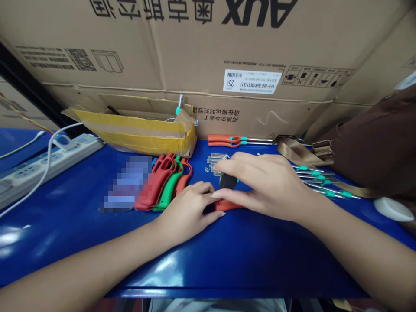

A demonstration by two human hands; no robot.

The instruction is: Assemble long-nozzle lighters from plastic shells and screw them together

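My left hand (pixel 186 212) is closed on an orange lighter handle (pixel 230 205) lying on the table, its far end covered by my right hand. Above that handle, my right hand (pixel 271 186) grips a screwdriver (pixel 228 181) with a black and yellow grip; its tip is hidden. Just beyond my fingers lie several clear lighter tanks (pixel 215 160) and a few tiny screws (pixel 207 169). Red lighter handles (pixel 152 186), a green lighter handle (pixel 169 190) and an orange one (pixel 183 177) are grouped to the left of my left hand.
Orange lighters with metal tubes (pixel 224 141) lie at the back. Metal lighter tubes with teal collars (pixel 320 178) sit at right beside a brown strap (pixel 289 151) and a white object (pixel 393 209). A yellow-taped box (pixel 136 134) and power strip (pixel 48 160) stand left; a large carton (pixel 182 47) stands behind.
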